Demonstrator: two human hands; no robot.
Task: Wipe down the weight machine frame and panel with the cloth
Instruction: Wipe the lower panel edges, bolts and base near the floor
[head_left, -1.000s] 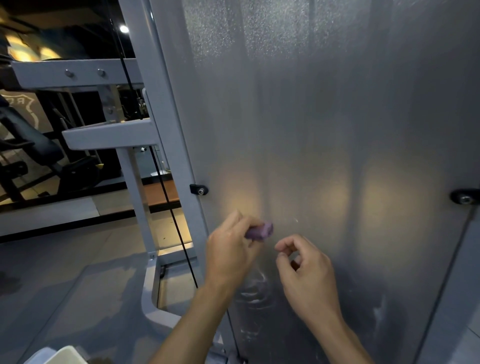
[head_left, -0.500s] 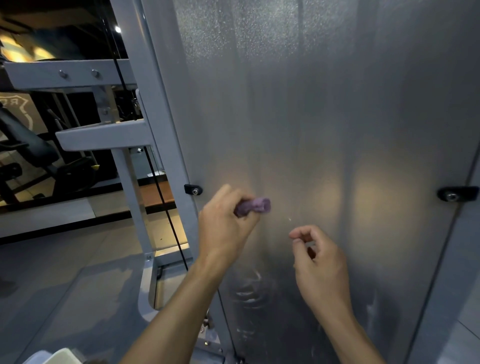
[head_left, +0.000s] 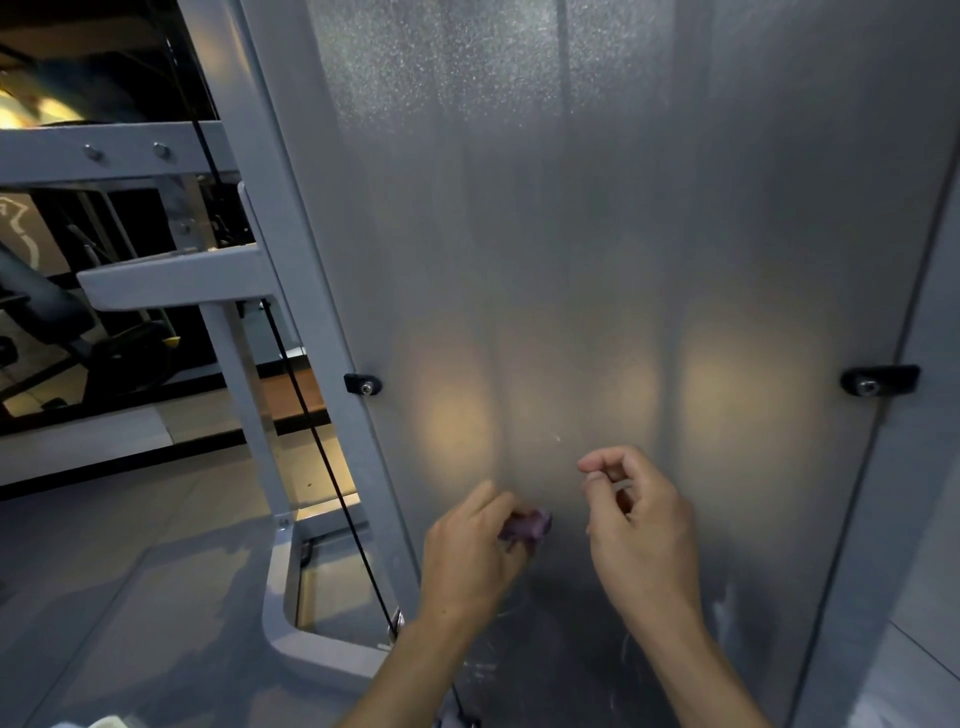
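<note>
Cloth (head_left: 525, 526) moved lower, in left fingers (head_left: 488, 512)

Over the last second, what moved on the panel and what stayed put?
The left hand, gripping the purple cloth, rose on the panel toward the left bracket, then dropped back low. The right hand stayed curled beside it, holding nothing visible. The panel and brackets are unchanged.

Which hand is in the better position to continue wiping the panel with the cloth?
The left hand, probably. It already grips the purple cloth against the frosted panel. The right hand holds nothing, its fingers curled in front of the panel.
</note>
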